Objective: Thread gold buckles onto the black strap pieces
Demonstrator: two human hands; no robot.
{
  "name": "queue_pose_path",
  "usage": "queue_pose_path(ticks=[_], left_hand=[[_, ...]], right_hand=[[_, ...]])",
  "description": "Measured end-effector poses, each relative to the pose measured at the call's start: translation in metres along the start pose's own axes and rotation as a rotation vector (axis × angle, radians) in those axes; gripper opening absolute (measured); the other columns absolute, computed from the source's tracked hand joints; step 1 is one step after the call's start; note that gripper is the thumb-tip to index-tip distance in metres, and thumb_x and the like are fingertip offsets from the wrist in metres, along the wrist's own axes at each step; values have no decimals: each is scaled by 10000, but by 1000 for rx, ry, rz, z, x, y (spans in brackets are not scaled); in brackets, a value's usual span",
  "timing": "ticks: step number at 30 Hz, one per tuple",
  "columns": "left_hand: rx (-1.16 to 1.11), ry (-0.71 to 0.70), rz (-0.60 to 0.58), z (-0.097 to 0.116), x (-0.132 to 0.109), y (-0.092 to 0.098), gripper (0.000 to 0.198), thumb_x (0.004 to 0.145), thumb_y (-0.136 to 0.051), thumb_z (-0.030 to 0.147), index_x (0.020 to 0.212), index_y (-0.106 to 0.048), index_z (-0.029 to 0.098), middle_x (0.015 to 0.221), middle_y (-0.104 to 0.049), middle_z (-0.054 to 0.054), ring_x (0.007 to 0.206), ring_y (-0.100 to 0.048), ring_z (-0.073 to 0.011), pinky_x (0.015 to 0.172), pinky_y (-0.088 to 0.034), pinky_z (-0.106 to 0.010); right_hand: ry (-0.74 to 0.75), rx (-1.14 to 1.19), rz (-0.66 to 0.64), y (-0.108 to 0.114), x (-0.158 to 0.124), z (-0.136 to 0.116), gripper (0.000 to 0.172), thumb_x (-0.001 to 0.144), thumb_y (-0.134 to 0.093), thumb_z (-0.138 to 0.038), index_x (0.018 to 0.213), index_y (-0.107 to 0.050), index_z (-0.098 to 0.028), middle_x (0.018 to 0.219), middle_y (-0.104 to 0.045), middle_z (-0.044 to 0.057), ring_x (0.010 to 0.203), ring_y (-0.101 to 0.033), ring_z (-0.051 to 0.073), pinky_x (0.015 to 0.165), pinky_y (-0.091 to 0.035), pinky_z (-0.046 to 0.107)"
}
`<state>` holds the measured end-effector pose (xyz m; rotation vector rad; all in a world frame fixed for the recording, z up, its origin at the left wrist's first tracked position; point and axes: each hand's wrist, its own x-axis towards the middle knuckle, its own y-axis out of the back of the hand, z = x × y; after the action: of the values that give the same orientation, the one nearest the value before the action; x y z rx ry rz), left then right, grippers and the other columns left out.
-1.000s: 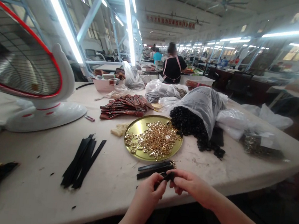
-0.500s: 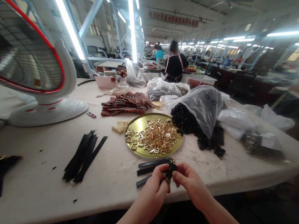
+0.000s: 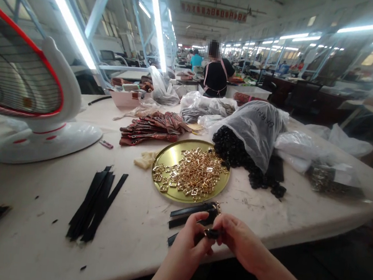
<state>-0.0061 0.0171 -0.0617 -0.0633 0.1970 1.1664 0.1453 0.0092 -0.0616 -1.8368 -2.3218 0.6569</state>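
My left hand [image 3: 191, 241] and my right hand [image 3: 237, 238] meet near the table's front edge, fingers closed on a small black piece [image 3: 211, 233] with a bit of gold metal showing. Fingers partly cover its shape. Just behind them lie black strips [image 3: 187, 212] with gold buckles at their right end. Beyond these, a round gold tray [image 3: 168, 153] holds a heap of small gold buckles [image 3: 196, 172]. Another bundle of black strips [image 3: 93, 203] lies to the left.
A white fan [image 3: 52, 138] with a red rim stands at the left. Reddish-brown strips [image 3: 154, 127] lie behind the tray. A plastic bag [image 3: 258, 125] spills black pieces [image 3: 229, 147] at the right. A person in black [image 3: 216, 78] is farther back.
The view has shifted slightly. My hands have moved a little lower, toward the table edge, and the black piece between them is turned differently, away from the buckled strip ends.
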Motion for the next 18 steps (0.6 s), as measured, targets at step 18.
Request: queue_pose_path(ticks=[18], left_hand=[[370, 187, 16, -10, 14, 13, 172, 730, -582, 207, 892, -552, 160, 714, -663, 9, 685, -608, -151, 627, -459, -239]], right_hand=[[28, -463, -53, 8, 9, 9, 339, 599, -705, -439, 735, -541, -176, 715, -518, -16, 677, -470, 123, 637, -377, 234]])
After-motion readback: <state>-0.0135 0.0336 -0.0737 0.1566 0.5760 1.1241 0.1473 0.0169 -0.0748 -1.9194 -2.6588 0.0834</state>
